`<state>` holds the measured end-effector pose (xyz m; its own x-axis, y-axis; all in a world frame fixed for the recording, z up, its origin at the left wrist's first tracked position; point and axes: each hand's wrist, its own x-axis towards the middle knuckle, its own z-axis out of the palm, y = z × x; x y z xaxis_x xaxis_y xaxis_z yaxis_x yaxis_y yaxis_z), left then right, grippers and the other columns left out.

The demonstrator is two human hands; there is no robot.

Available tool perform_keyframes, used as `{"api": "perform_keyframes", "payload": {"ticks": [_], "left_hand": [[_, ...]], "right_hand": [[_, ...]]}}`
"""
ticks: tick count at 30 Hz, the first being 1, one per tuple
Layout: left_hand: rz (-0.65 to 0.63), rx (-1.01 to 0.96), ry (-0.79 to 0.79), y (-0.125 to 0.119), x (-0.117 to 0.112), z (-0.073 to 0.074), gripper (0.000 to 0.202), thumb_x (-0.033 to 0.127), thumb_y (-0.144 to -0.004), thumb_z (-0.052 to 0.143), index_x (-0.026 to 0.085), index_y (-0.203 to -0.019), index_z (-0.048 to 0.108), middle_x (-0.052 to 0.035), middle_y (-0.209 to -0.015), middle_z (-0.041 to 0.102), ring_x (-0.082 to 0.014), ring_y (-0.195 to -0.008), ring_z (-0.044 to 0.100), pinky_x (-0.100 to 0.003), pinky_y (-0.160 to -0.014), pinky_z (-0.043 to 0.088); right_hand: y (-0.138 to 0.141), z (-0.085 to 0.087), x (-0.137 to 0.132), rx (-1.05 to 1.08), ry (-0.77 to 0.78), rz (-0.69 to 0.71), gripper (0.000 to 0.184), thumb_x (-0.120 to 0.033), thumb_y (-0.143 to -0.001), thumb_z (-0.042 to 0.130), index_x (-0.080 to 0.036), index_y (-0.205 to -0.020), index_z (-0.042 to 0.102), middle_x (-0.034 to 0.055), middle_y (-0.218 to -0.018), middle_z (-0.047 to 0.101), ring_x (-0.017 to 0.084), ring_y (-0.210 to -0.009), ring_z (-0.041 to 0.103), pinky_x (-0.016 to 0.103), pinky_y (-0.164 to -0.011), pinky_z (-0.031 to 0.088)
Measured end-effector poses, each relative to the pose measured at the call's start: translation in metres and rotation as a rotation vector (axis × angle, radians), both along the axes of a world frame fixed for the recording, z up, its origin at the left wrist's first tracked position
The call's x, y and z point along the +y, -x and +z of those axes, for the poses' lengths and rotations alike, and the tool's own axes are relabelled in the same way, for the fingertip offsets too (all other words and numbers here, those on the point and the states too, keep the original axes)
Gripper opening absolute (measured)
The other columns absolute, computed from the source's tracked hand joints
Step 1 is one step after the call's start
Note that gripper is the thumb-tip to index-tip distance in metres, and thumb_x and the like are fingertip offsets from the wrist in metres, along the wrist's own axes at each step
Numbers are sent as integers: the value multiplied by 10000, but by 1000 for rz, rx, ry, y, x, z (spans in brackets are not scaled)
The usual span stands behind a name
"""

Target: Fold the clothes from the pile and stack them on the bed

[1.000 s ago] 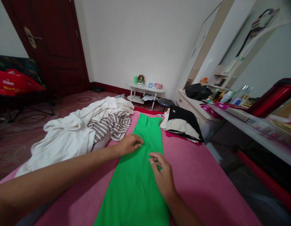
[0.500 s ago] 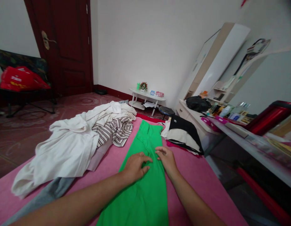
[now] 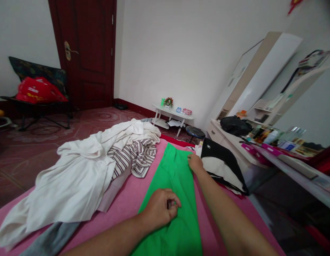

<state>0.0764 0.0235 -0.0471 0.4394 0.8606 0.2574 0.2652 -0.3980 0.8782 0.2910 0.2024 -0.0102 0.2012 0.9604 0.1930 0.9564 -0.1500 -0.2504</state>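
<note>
A long green garment (image 3: 178,185) lies lengthwise on the pink bed cover (image 3: 122,202), its narrower end away from me. My right hand (image 3: 195,164) is at its far right edge, fingers closed on the fabric near the corner. Over the middle of the garment is my left hand (image 3: 162,208), its fingers loosely curled and the thumb close to the index finger. Nothing shows between them. To the left, a heap of white clothes (image 3: 82,174) lies with a striped shirt (image 3: 142,160). Folded black and white clothing (image 3: 223,160) sits just right of my right hand.
A grey cloth (image 3: 52,238) sticks out under the white heap. Along the right side stands a dressing table (image 3: 229,142) with bottles and a black bag (image 3: 235,125). Beyond the bed are a small white table (image 3: 170,111) and a round stool (image 3: 195,132).
My right hand has moved forward to the garment's far right edge and closed there. My left hand has drawn back toward me, its fingers more curled. The view has shifted slightly.
</note>
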Motion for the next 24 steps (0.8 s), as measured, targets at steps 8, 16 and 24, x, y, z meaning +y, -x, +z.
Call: {"api": "perform_keyframes", "payload": {"ticks": [8, 16, 24], "left_hand": [[46, -37, 37, -1, 0, 3, 299, 41, -608, 485, 147, -755, 723, 7, -646, 550, -98, -556, 474, -206, -495, 302], [62, -31, 49, -2, 0, 1, 303, 27, -588, 480, 140, -733, 721, 6, -637, 546, -95, -546, 462, -205, -485, 287], [74, -32, 48, -2, 2, -1, 305, 15, -566, 482, 138, -714, 718, 16, -607, 528, -87, -525, 449, -198, -473, 283]], "right_hand": [[-8, 18, 6, -298, 75, -22, 310, -244, -913, 430, -101, -1030, 679, 218, -1087, 653, 288, -1052, 618, 353, -839, 459], [-6, 0, 4, -372, 41, 5, 330, -151, -871, 461, -214, -1165, 597, 110, -1121, 658, 216, -1036, 621, 280, -806, 439], [0, -11, -3, -511, 17, 109, 311, -106, -897, 379, -128, -965, 682, 177, -1056, 641, 265, -1012, 590, 353, -799, 457]]}}
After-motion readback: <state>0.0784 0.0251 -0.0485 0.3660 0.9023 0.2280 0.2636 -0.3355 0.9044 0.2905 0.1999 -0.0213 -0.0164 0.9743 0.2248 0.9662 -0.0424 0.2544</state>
